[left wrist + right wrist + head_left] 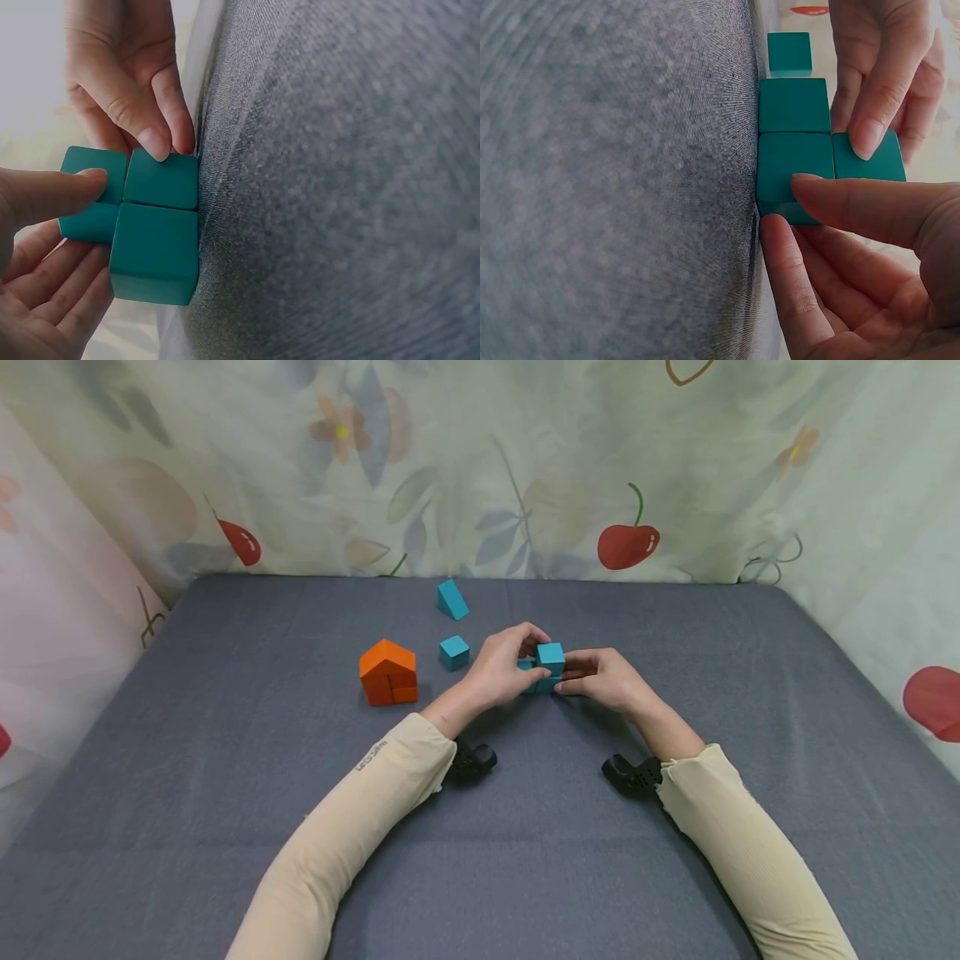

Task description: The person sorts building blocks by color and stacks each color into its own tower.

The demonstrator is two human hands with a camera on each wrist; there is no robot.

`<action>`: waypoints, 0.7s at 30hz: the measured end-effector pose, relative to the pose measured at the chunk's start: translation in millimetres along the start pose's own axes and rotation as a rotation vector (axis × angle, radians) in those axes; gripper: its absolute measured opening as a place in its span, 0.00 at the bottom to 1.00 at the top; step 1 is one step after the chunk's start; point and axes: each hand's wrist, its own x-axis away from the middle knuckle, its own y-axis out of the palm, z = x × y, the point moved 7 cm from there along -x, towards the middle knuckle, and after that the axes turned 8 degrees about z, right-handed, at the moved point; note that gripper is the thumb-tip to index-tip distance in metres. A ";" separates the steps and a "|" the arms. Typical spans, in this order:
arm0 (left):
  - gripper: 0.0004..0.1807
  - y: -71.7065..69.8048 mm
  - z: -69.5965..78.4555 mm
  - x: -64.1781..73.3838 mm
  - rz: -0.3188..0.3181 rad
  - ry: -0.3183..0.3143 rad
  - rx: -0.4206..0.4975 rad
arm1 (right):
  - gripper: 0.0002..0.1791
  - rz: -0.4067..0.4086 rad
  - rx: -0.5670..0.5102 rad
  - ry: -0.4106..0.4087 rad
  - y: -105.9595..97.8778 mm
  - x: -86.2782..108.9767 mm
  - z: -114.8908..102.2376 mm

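Two blue cubes stand side by side on the cloth, the lower left cube (pixel 154 244) and the lower right cube (pixel 795 157). On top of the lower right one sits an upper cube (pixel 551 657). My left hand (pixel 504 664) pinches this upper cube, thumb on its near face and fingers behind. From the right, my right hand (pixel 611 681) grips the lower right cube, its thumb on the near face and its fingers round the side. The left hand partly covers the lower left cube in the head view.
Left of the hands, a loose blue cube (pixel 453 653) lies on the grey cloth (pixel 225 760), with a blue triangular block (pixel 452 599) behind it. Farther left stands an orange house-shaped block stack (pixel 387 673). A printed curtain (pixel 480 468) closes off the back.
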 end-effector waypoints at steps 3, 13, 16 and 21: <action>0.21 0.5 -0.3 0.0 -0.009 -0.001 -0.005 | 0.28 -0.001 -0.003 -0.001 0.2 -0.3 -0.3; 0.23 1.4 -2.1 1.9 -0.030 -0.007 0.003 | 0.27 0.004 -0.005 -0.001 0.8 0.3 -1.0; 0.25 0.2 -4.2 3.5 -0.024 -0.013 0.016 | 0.28 0.006 -0.003 0.002 0.7 0.3 -1.0; 0.26 -5.2 -5.4 6.6 0.012 0.015 0.026 | 0.28 0.010 0.011 0.004 0.1 0.4 -0.8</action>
